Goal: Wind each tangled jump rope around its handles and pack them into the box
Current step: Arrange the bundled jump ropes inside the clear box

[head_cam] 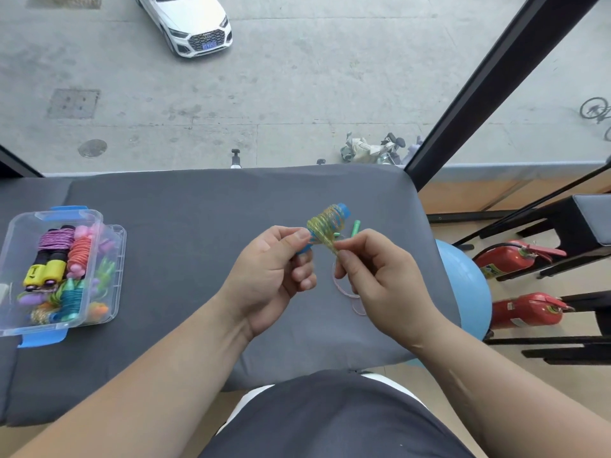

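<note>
While the left hand [271, 276] grips the blue handles [344, 211] with its fingers [305, 274] curled round their lower end and the thumb laid across the top, the right hand [380, 276] pinches the rope [322, 226] between thumb and forefinger just beside them. The rope is a yellowish, speckled strand, wound in many turns round the middle of the handles, and the pinched part runs from that winding down to the right fingers [345, 259]. Both hands are held above the middle of the counter [198, 209], which is covered with a grey cloth. A small green piece [356, 227] shows just past the right hand; whether it lies on the cloth or belongs to the rope cannot be told. A thin pinkish cord [344, 290] lies looped on the cloth below the right hand. The box [49, 214], clear plastic with blue latches, stands at the left edge of the counter, well apart from the hands. It holds several wound bundles: a purple one [56, 241] on black and yellow handles, an orange one [79, 254] beside it, and a teal one [71, 300] nearer the front. To the right of the counter are a blue ball [469, 285] and two red extinguishers [509, 259]. Beyond the window a white car [188, 21] stands on the pavement.
</note>
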`<state>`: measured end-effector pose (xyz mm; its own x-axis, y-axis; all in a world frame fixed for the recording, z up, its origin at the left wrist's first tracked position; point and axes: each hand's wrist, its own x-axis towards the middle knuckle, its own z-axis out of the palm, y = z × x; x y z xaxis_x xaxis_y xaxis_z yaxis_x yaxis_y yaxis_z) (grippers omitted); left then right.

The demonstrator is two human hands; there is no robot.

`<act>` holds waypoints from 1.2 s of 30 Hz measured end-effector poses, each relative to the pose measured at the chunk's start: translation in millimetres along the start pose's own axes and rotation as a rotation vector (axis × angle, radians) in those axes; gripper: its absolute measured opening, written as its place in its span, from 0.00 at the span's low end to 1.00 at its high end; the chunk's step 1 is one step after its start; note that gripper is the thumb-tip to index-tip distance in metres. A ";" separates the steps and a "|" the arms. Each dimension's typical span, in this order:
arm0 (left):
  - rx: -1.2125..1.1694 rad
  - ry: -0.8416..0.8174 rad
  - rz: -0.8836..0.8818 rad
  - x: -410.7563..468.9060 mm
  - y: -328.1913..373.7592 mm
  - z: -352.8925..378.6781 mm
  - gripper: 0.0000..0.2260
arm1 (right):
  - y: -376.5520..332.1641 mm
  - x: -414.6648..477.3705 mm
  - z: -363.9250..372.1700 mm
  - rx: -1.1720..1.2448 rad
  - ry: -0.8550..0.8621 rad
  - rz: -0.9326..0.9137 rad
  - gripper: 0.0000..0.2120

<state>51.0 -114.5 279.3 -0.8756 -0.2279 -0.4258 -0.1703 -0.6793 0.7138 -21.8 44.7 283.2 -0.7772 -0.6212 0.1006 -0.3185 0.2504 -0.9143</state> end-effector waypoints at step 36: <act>0.586 0.079 -0.102 -1.8 -18.9 -34.1 0.09 | -15.7 41.7 23.1 -0.663 -0.416 0.147 0.12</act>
<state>71.2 -125.0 247.6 -0.8095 -0.2477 -0.5324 -0.4925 -0.2073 0.8453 -36.7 -2.3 292.6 -0.6116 -0.7409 -0.2774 -0.5867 0.6600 -0.4693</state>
